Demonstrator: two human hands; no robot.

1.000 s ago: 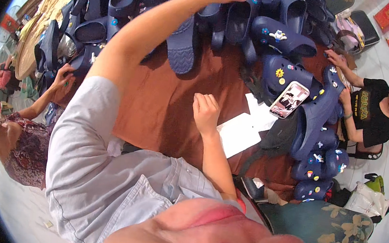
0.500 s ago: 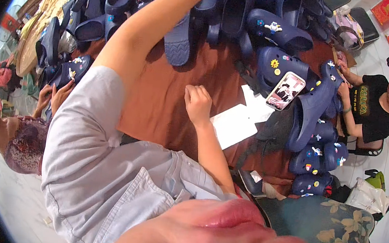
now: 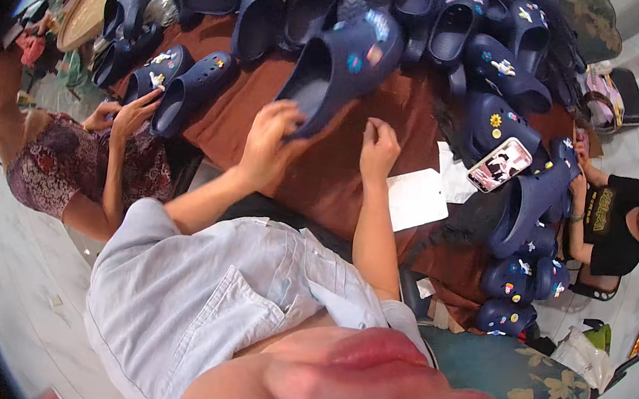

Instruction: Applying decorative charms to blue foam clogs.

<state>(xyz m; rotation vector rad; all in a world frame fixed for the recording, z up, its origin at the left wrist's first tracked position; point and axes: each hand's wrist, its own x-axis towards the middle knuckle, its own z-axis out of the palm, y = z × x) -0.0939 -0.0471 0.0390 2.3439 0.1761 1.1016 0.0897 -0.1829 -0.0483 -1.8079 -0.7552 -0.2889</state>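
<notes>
In my left hand (image 3: 269, 140) is a navy blue clog (image 3: 343, 64), gripped by its heel end and raised above the brown cloth (image 3: 250, 121). Its toe points up and away, with charms on top that look smeared by motion. My right hand (image 3: 380, 150) hovers just right of the clog's heel, apart from it, with the fingers curled together. What those fingers hold, if anything, is too small to make out. A white card (image 3: 418, 200) lies beside my right wrist. Past it a phone (image 3: 501, 165) leans near a charm-covered clog (image 3: 493, 125).
Many navy clogs (image 3: 310, 5) crowd the table's far side, and more line its right edge (image 3: 507, 278). At left a co-worker's hands (image 3: 128, 116) touch a clog (image 3: 200, 87). Another person (image 3: 616, 225) works at right. A floral chair seat (image 3: 504, 378) stands near me.
My left hand has come back from the far pile with a clog in it. My right hand stays closed near the card. The whole view has shifted.
</notes>
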